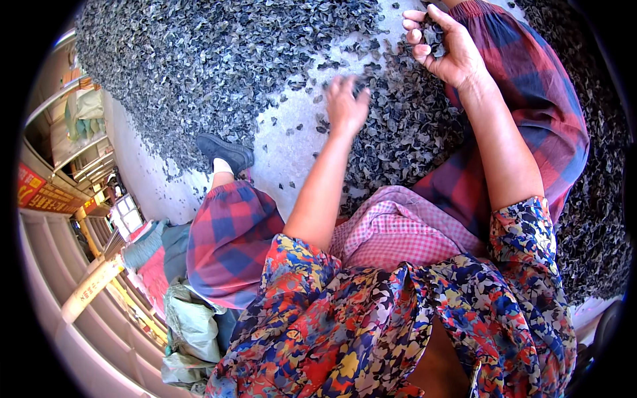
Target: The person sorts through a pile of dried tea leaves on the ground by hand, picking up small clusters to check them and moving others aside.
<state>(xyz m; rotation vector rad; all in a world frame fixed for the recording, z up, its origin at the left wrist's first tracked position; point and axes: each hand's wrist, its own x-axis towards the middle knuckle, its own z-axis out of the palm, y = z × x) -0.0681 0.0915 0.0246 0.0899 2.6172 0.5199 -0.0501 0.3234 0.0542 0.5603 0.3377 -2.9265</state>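
Small dark, curled pieces that look like dried wood ear mushrooms (pixel 199 64) lie spread over a pale floor covering (pixel 283 134). My right hand (pixel 455 54) is raised beside my right knee, palm turned up. Its fingers curl around several dark mushroom pieces (pixel 434 37). Lower and to the left, my left hand (pixel 348 107) is blurred, with its fingers apart above the left edge of a smaller pile (pixel 398 134) between my legs. A dark piece shows by its thumb, but I cannot tell whether the fingers touch it.
More dark pieces (pixel 592 224) cover the ground beyond my right leg. My left foot wears a dark shoe (pixel 226 151) at the edge of the large spread. Plastic sacks (pixel 194 318) and folded cloth (pixel 149 268) lie at my left. Farther left stand a post (pixel 92 293) and a red banner bearing writing (pixel 45 191).
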